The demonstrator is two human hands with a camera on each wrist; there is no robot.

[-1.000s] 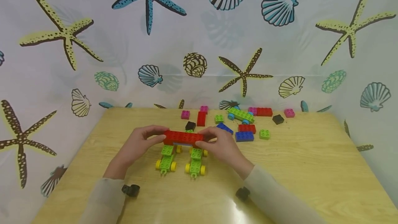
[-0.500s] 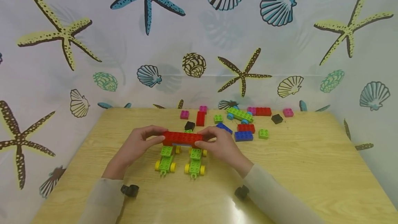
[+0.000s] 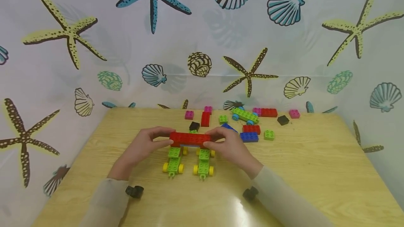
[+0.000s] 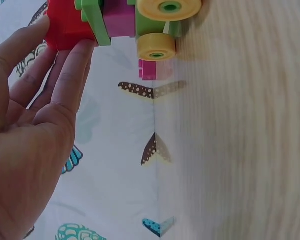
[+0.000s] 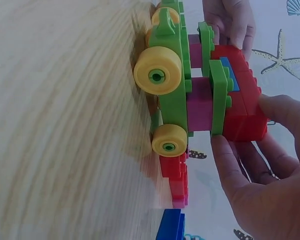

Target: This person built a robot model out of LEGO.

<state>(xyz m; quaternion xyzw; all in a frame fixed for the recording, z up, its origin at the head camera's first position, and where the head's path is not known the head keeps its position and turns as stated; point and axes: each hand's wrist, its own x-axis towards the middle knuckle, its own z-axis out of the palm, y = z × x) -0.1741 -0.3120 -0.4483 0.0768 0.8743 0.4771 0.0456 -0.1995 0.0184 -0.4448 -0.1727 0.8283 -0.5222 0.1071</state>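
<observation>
A long red layer of toy bricks spans two green wheeled bases side by side, the left base and the right base. Both have yellow wheels. Between wheels and red layer come a purple brick and a green plate; a blue piece shows underneath the red. My left hand holds the red layer's left end between thumb and fingers. At its right end, my right hand grips it likewise, thumb on the near side. The wheels stand on the table.
Loose bricks lie along the back: a blue brick, a red brick, a green brick, a black brick and several others. A green base with blue wheels is among them. A patterned cloth encloses the wooden table.
Both hands keep their hold on the red bricks. Hands and wheeled build appear a little farther right in the head view, which has itself shifted slightly.
</observation>
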